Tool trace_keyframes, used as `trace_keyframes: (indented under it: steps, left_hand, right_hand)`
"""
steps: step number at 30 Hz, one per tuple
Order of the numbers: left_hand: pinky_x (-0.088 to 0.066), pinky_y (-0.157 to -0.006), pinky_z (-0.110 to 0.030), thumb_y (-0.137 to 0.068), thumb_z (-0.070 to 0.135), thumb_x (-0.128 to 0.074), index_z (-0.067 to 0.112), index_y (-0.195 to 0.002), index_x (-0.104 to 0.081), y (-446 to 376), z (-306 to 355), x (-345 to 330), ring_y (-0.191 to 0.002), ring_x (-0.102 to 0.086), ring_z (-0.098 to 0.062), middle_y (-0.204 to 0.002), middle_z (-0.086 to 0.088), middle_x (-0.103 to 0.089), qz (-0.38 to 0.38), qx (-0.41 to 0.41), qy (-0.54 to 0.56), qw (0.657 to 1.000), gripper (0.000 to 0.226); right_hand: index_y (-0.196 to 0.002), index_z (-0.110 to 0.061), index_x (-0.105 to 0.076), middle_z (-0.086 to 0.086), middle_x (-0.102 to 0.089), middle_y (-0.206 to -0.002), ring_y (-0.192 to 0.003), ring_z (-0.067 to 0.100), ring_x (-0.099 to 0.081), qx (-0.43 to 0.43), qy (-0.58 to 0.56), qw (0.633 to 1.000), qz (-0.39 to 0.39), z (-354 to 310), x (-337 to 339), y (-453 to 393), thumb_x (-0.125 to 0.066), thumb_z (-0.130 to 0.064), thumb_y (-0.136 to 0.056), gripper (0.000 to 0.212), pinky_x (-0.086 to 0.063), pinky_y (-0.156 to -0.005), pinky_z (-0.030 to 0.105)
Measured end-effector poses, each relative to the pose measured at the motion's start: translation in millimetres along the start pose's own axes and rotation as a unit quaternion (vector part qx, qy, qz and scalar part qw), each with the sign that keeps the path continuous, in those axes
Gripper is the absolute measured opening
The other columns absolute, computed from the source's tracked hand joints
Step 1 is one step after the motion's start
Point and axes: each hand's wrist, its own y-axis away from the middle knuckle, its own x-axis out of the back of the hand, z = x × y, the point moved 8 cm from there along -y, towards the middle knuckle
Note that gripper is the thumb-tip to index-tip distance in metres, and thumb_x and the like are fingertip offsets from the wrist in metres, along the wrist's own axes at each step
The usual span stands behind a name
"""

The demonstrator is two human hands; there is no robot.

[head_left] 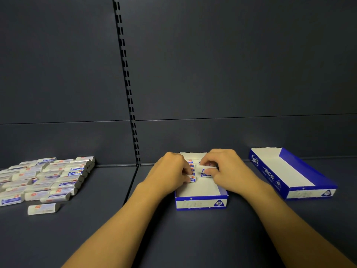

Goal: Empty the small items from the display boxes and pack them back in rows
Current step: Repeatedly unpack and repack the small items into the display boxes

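Both hands over the near box (201, 202), blue & white, on the dark shelf (173, 238). Left hand (170, 171) pinches a small eraser (192, 178) at the box's left side. Right hand (222, 169) grips another eraser (201, 168), fingers curled round it, just above a row of erasers (191, 164) packed at the far end of the box. Front part of the box floor shows bare white. Second box (309, 192), same blue & white, sits well to the right, nothing visible inside. Far left on the shelf: loose erasers (44, 180) lying in rough rows, one stray eraser (43, 208) nearest the front.
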Motion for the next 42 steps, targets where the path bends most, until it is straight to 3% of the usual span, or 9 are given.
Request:
trace_keyframes:
  steps: [7, 14, 16, 21, 30, 35, 38, 42]
  left_hand:
    - [-0.052, -0.070, -0.025, -0.087, 0.019, -0.068, 0.025, -0.103, -0.080, 1.3, 2.2, 0.2, -0.088, -0.064, -0.014, -0.099, 0.005, -0.073, -0.018, -0.011, -0.023, 1.000, 0.021]
    - [-0.059, -0.084, -0.036, -0.091, 0.012, -0.066, 0.020, -0.109, -0.077, 3.0, 1.8, -2.9, -0.096, -0.066, -0.019, -0.112, -0.002, -0.071, -0.040, -0.014, -0.012, 0.999, 0.023]
    - [-0.059, -0.085, -0.036, -0.091, 0.010, -0.066, 0.018, -0.109, -0.078, 2.4, 2.1, -3.3, -0.096, -0.065, -0.018, -0.111, -0.002, -0.071, -0.035, -0.016, -0.008, 0.999, 0.022]
    - [-0.059, -0.084, -0.037, -0.091, 0.008, -0.065, 0.015, -0.103, -0.078, -0.1, -0.3, -7.6, -0.093, -0.066, -0.019, -0.106, -0.003, -0.070, -0.035, -0.018, -0.003, 0.999, 0.019]
    - [-0.058, -0.076, -0.028, -0.087, 0.002, -0.061, 0.027, -0.108, -0.073, -0.3, -6.0, -10.2, -0.086, -0.065, -0.012, -0.104, 0.003, -0.070, -0.019, -0.014, 0.028, 0.999, 0.034]
    - [-0.058, -0.085, -0.033, -0.090, 0.005, -0.063, 0.021, -0.108, -0.076, 2.9, 0.0, -4.1, -0.094, -0.065, -0.015, -0.108, 0.001, -0.071, -0.021, -0.021, 0.027, 0.999, 0.027]
    - [-0.055, -0.088, -0.031, -0.090, 0.013, -0.067, 0.023, -0.115, -0.073, 9.9, 3.9, 14.4, -0.100, -0.061, -0.014, -0.113, 0.002, -0.065, 0.000, -0.022, 0.014, 1.000, 0.028]
    - [-0.053, -0.087, -0.031, -0.088, 0.020, -0.064, 0.021, -0.112, -0.074, 35.3, -6.4, 60.9, -0.095, -0.065, -0.015, -0.104, 0.001, -0.068, 0.064, 0.004, -0.002, 0.998, 0.025]
  right_hand:
    - [-0.115, -0.027, -0.065, -0.009, -0.064, -0.114, -0.099, 0.009, -0.060, -0.005, 0.034, 0.999, -0.008, -5.7, -3.2, -3.2, -0.073, -0.022, -0.089, 0.027, -0.056, -0.082, 0.026]
    - [-0.106, -0.029, -0.063, -0.013, -0.064, -0.109, -0.090, 0.007, -0.058, -0.018, 0.087, 0.996, -0.022, -6.7, -0.7, -4.2, -0.072, -0.025, -0.089, 0.020, -0.050, -0.069, 0.019]
    - [-0.106, -0.029, -0.063, -0.014, -0.063, -0.108, -0.088, 0.007, -0.057, -0.024, 0.106, 0.994, -0.031, -6.6, -1.8, -5.0, -0.072, -0.027, -0.088, 0.020, -0.045, -0.065, 0.016]
    - [-0.102, -0.028, -0.067, -0.011, -0.060, -0.106, -0.089, 0.011, -0.058, -0.024, 0.151, 0.987, -0.047, -9.5, -7.9, -7.9, -0.070, -0.024, -0.088, 0.015, -0.050, -0.070, 0.021]
    - [-0.109, -0.031, -0.075, -0.007, -0.069, -0.107, -0.089, 0.012, -0.065, -0.043, 0.161, 0.982, -0.085, -0.2, -23.3, -11.4, -0.071, -0.028, -0.088, 0.022, -0.055, -0.074, 0.025]
    - [-0.107, -0.026, -0.075, -0.006, -0.070, -0.106, -0.086, 0.012, -0.066, -0.038, 0.154, 0.983, -0.097, -3.6, -22.0, -8.9, -0.069, -0.025, -0.089, 0.019, -0.054, -0.071, 0.022]
    - [-0.112, -0.027, -0.072, -0.010, -0.065, -0.112, -0.093, 0.009, -0.063, -0.024, 0.122, 0.989, -0.080, -9.2, -7.5, -3.4, -0.070, -0.031, -0.089, 0.023, -0.052, -0.071, 0.022]
    - [-0.121, -0.027, -0.069, -0.013, -0.061, -0.113, -0.098, 0.006, -0.060, 0.001, 0.093, 0.996, -0.018, -20.4, 25.1, 2.3, -0.068, -0.032, -0.091, 0.030, -0.049, -0.076, 0.022]
